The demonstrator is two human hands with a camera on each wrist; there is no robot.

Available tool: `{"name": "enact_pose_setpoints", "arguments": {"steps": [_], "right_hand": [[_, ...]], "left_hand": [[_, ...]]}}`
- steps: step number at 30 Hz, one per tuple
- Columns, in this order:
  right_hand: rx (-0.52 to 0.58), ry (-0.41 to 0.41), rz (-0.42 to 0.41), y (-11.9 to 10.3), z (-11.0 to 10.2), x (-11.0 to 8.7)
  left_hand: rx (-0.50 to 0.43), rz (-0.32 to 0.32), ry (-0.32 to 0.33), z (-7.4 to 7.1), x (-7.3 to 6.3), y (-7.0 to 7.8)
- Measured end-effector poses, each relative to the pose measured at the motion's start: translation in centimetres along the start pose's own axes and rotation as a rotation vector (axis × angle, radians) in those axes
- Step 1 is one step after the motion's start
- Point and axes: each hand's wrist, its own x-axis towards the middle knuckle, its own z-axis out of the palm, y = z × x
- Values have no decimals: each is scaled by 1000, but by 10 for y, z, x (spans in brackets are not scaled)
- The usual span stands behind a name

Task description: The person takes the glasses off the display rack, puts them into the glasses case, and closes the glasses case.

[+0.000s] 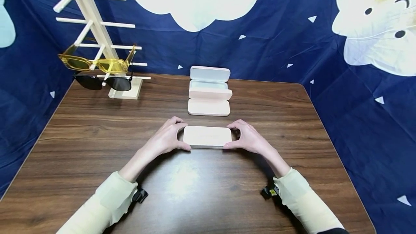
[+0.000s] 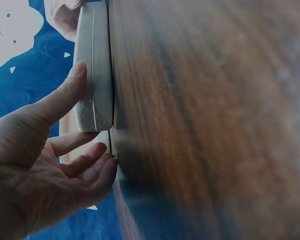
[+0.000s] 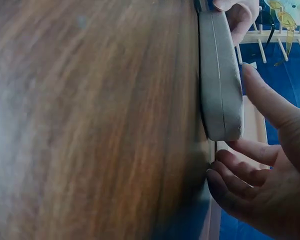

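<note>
A closed, pale pink glasses case [image 1: 207,136] lies flat on the table between both hands, its long side running left to right. My left hand [image 1: 169,134] holds its left end, thumb at the front corner and fingers towards the back. At the right end, my right hand [image 1: 245,136] grips in the same mirrored way. Both wrist views show the case's side seam [image 2: 94,75] pressed together. In the right wrist view the thumb [image 3: 260,90] lies along the case's upper edge, and the other fingers bend near its end.
Behind the held case stand more pale pink cases [image 1: 209,107], one with its lid [image 1: 209,73] raised over a light-blue inside. At back left, a wooden rack [image 1: 94,21] carries yellow glasses [image 1: 112,66] and black sunglasses [image 1: 118,84]. Blue cloth [image 1: 266,46] surrounds the brown table [image 1: 81,136].
</note>
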Motion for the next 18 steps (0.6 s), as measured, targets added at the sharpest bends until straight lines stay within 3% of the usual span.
{"name": "enact_pose_setpoints", "arguments": {"steps": [5,10,18], "right_hand": [[98,85,-8,-10,-5,7],[236,181,-32,-25,-10,16],[331,223,-40,-55,-9,33]], "left_hand": [[-59,-19,17,-8,-7,-6],[-130,-36,85,-21,-14,-17],[-175,-57,175,-41,-33,-32]]}}
